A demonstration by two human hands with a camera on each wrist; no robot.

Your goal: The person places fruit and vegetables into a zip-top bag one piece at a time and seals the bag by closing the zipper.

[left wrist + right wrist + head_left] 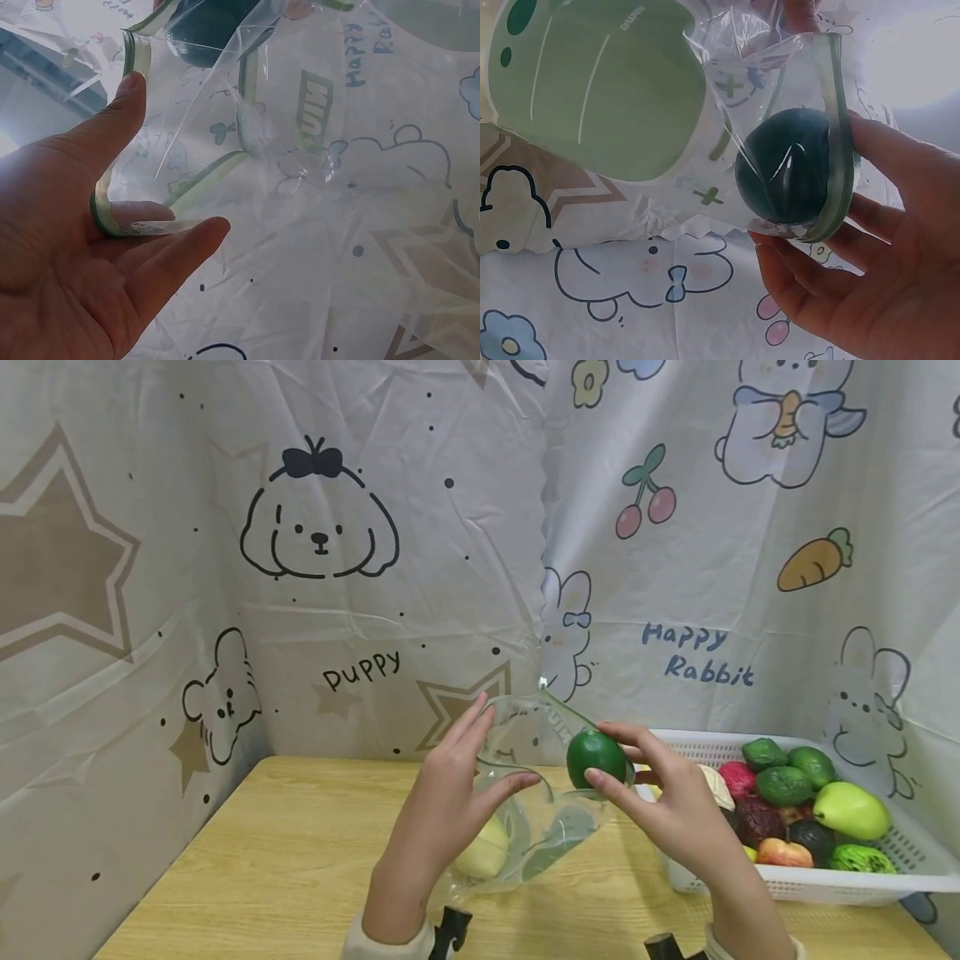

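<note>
A clear zip bag with green print and a green-edged mouth is stretched between both hands above the table. My left hand is at the left side of the mouth, thumb and fingers straight and spread against the rim. At the right side, my right hand holds a smooth dark green fruit, shaped like a lime, between thumb and fingers. In the right wrist view that fruit shows through the plastic, just within the mouth. Lower in the bag lies a pale yellow fruit, partly hidden by the left hand.
A white perforated basket stands on the wooden table at the right. It holds several fruits, among them a green pear and a reddish apple. A printed cloth hangs behind the table.
</note>
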